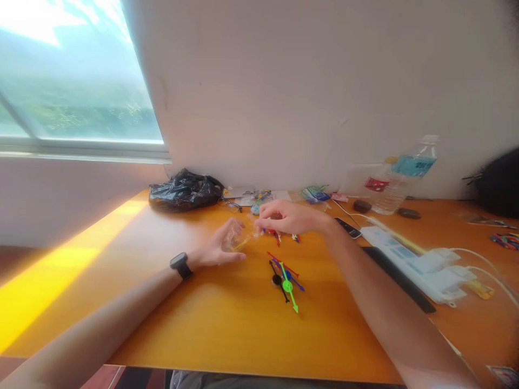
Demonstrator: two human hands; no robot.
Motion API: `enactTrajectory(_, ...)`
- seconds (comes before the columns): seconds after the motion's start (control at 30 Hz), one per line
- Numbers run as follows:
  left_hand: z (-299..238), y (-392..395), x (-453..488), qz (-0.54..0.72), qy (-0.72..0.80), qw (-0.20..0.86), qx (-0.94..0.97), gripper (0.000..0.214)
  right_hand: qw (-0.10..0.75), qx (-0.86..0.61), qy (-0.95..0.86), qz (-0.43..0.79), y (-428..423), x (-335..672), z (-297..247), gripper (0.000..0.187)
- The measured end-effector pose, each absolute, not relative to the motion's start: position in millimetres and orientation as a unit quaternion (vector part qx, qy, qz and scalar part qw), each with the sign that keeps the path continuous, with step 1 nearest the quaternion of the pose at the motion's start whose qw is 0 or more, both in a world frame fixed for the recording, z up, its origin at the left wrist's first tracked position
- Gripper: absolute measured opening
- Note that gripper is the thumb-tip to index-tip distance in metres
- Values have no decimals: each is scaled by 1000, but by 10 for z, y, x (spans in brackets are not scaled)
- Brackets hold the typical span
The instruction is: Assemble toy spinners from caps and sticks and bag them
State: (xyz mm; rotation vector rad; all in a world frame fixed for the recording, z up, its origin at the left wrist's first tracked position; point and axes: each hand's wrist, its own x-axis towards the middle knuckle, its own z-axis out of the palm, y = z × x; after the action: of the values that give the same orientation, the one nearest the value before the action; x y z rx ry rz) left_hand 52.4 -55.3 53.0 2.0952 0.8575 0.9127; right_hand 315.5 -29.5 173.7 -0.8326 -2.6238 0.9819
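A plain, pale wall [263, 97] rises behind the orange-brown table [182, 329]. At upper left is a window [81, 97] with a light sill [81, 155]; the blurred green beyond it may be foliage. Bright yellow sunlight [52, 270] slants across the table's left side. Reddish floor [101, 379] shows below.

Window [77, 81] cut off, clear plastic [234, 237] blurred

A bottle [414, 165] stands behind a white power strip [400, 260].
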Motion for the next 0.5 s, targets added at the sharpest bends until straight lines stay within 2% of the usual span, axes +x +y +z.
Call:
enactTrajectory(0.17,542,-552,518,338,330,344,811,60,90,-286,-923,243,-245,3143,1696,42)
enactTrajectory(0.33,577,-580,525,307,319,358,822,52,-2,-293,-906,306,-281,3089,1672,45)
enactTrajectory(0.5,582,-593,545,292,306,377,824,53,-65,-323,-895,300,-287,3089,1671,53)
